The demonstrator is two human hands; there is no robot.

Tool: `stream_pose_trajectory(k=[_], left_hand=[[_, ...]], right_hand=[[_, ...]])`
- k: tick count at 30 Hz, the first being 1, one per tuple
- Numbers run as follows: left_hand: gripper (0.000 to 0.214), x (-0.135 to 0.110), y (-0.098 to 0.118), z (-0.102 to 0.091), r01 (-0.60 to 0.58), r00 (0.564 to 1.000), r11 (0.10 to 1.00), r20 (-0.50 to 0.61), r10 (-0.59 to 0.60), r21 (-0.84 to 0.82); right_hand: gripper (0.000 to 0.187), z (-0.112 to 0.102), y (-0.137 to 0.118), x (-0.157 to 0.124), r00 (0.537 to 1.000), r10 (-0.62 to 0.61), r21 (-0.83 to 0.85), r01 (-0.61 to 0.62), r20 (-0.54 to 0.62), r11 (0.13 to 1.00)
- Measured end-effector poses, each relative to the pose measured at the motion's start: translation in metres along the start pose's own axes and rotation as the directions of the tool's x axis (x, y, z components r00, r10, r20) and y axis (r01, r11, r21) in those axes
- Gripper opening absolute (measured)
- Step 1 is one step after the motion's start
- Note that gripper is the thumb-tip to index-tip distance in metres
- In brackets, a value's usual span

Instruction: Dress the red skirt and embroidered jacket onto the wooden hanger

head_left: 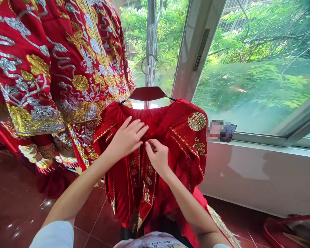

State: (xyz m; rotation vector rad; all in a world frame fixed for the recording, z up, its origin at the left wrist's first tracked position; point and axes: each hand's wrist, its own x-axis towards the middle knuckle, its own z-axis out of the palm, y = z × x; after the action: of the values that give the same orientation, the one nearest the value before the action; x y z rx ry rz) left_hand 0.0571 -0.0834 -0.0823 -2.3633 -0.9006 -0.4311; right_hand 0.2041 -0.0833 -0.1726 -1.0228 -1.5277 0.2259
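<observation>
Pinching with bare right hand (158, 156) at the upper front of red garment with gold embroidery and beaded edging (146, 182); holding thumb and fingertips together, apparently clamped on a fold of its cloth, hiding the exact contact behind curled fingers. Spreading bare left hand (130, 137) over the same upper front, palm toward the cloth, fingers apart, clamping nothing visible; seemingly steadying the fabric for the pinch beside it.

Position: hanging directly ahead, before silver-framed sliding window (193, 51), from broad dark-red hanger with thin black arms (147, 93); probably hanging so for bringing the front within reach of both hands and spreading the top wide. Showing gathered red upper edge (150, 113) just below the hanger, and round gold medallion (197, 121) on the right-hand panel.

Also hanging, to the left and close beside: red jackets with dense silver and gold embroidery (90, 69); presumably hanging for sparing the stitching from creases and from glossy dark-red tiled floor (93, 206).

Containers: showing none; serving only as bearers, hanger and sill. Carrying the garment on the former; apparently supporting dark flat object, partly masked (231, 132), on pale window sill (263, 146), not revealing its identity.
</observation>
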Motion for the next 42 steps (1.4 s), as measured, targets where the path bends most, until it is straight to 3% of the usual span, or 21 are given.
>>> stream_pose_trajectory(k=[3,6,11,14,16,19,21,23,31,36,39,42], left_hand=[[0.024,0.022,-0.018,0.005,0.050,0.965,0.997,0.253,-0.063,0.060],[0.016,0.025,-0.025,0.003,0.002,0.935,0.998,0.355,0.020,-0.060],[0.023,0.022,-0.028,-0.012,-0.015,0.907,0.964,0.401,0.125,-0.266],[0.023,0.020,-0.030,-0.019,-0.029,0.902,0.951,0.401,0.158,-0.309],[0.022,0.016,-0.034,-0.026,-0.026,0.909,0.952,0.390,0.150,-0.307],[0.024,0.004,-0.043,-0.042,0.052,0.949,0.960,0.313,0.038,-0.276],[0.026,-0.004,-0.048,-0.053,0.098,0.966,0.951,0.259,-0.019,-0.294],[0.026,-0.008,-0.049,-0.058,0.090,0.966,0.935,0.260,0.003,-0.344],[0.019,-0.001,-0.041,-0.046,0.048,0.931,0.886,0.342,0.128,-0.461],[0.017,-0.003,-0.042,-0.043,0.049,0.923,0.888,0.361,0.135,-0.457],[0.020,-0.003,-0.041,-0.043,0.042,0.924,0.896,0.358,0.134,-0.442],[0.024,-0.002,-0.039,-0.043,0.033,0.919,0.903,0.369,0.141,-0.429]], right_hand=[[0.029,0.024,0.004,-0.009,0.977,0.184,0.056,-0.191,0.106,0.980],[0.031,0.034,0.003,-0.013,0.972,0.226,0.191,-0.235,0.068,0.953],[0.028,0.025,-0.016,-0.009,0.928,0.367,0.424,-0.358,0.064,0.832],[0.027,0.022,-0.017,-0.014,0.943,0.330,0.410,-0.321,0.052,0.854],[0.025,0.025,-0.006,-0.030,0.930,0.354,0.350,-0.366,0.102,0.862],[0.024,0.034,0.021,-0.071,0.848,0.489,0.271,-0.530,0.206,0.804],[0.024,0.040,0.033,-0.095,0.830,0.511,0.277,-0.556,0.223,0.784],[0.028,0.043,0.033,-0.103,0.833,0.503,0.313,-0.553,0.230,0.772],[0.032,0.025,-0.023,-0.031,0.888,0.404,0.496,-0.458,0.219,0.738],[0.027,0.025,-0.029,-0.023,0.931,0.353,0.434,-0.355,0.090,0.828],[0.024,0.027,-0.031,-0.022,0.927,0.346,0.450,-0.372,0.142,0.812],[0.025,0.028,-0.032,-0.016,0.895,0.388,0.496,-0.445,0.220,0.746]])
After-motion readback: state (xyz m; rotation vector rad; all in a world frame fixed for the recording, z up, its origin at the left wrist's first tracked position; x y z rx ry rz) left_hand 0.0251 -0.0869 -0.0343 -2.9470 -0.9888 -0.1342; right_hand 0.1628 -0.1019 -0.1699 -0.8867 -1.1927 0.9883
